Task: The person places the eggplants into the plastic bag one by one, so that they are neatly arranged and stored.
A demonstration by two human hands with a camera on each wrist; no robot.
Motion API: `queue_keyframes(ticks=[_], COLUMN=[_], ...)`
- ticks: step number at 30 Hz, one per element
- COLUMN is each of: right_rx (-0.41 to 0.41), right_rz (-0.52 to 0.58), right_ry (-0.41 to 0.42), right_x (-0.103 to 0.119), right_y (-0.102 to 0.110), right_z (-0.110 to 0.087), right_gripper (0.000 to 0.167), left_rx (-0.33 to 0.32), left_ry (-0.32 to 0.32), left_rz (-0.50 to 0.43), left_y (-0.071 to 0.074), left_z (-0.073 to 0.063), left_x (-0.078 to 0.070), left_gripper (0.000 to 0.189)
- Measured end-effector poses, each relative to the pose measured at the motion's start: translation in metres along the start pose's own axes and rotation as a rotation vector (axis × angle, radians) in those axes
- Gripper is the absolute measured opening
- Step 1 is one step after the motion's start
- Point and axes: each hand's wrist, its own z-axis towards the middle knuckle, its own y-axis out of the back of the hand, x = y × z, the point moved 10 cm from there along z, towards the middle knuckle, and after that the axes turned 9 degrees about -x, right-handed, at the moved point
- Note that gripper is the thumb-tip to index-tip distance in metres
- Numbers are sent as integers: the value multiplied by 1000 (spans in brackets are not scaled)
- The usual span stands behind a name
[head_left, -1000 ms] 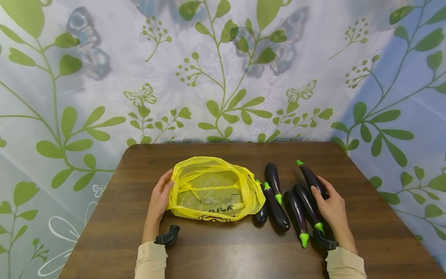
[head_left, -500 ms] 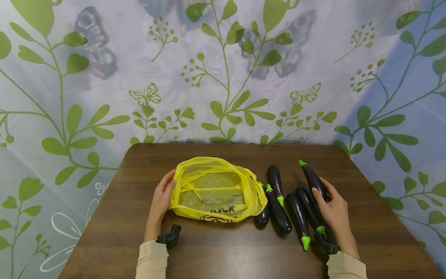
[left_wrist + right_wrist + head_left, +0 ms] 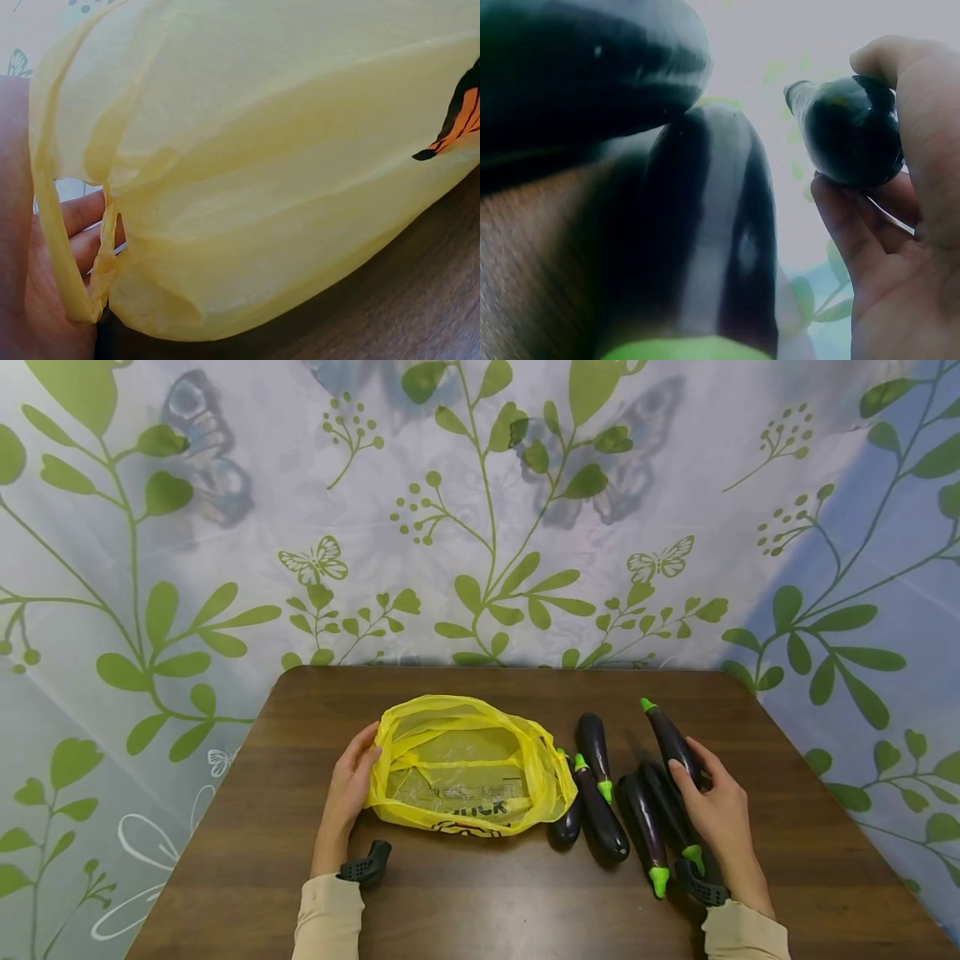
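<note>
A yellow plastic bag (image 3: 553, 789) lies with its mouth spread wide, dark print along its front. At its left rim, my left hand (image 3: 348, 787) holds the edge, thumb on the near side; the left wrist view shows fingers (image 3: 84, 217) behind a strip of yellow plastic (image 3: 66, 262). My right hand (image 3: 717, 806) grips a dark eggplant (image 3: 670, 735) by its thick end, its green stem pointing away. In the right wrist view, thumb and fingers close round that eggplant (image 3: 847, 135). Beside it lie two eggplants (image 3: 641, 827), stems toward me.
More eggplants (image 3: 602, 814) lie between the bag and the right hand, one (image 3: 564, 827) partly behind the bag's right side. The brown wooden table (image 3: 480, 910) reaches back to a patterned curtain (image 3: 450, 527) of leaves and butterflies.
The view shifts slightly. Both hands keep their places, and the held eggplant's stem end rises a little in the last half second.
</note>
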Motion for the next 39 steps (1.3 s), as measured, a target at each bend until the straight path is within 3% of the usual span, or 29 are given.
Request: queue_keyframes(ticks=[10,23,39], right_rx=[-22,-46,-66], right_rz=[32,46,67], right_ry=[12,24,78], right_x=[8,21,40], right_y=[0,-1,-4], right_z=[2,2,2], right_gripper=[56,54,52], left_rx=[2,26,5], left_ry=[17,100,46], left_rz=[-14,7,-8], left_y=[-1,-2,0], left_z=[0,2,-2], left_x=[0,8,3], left_gripper=[46,47,44])
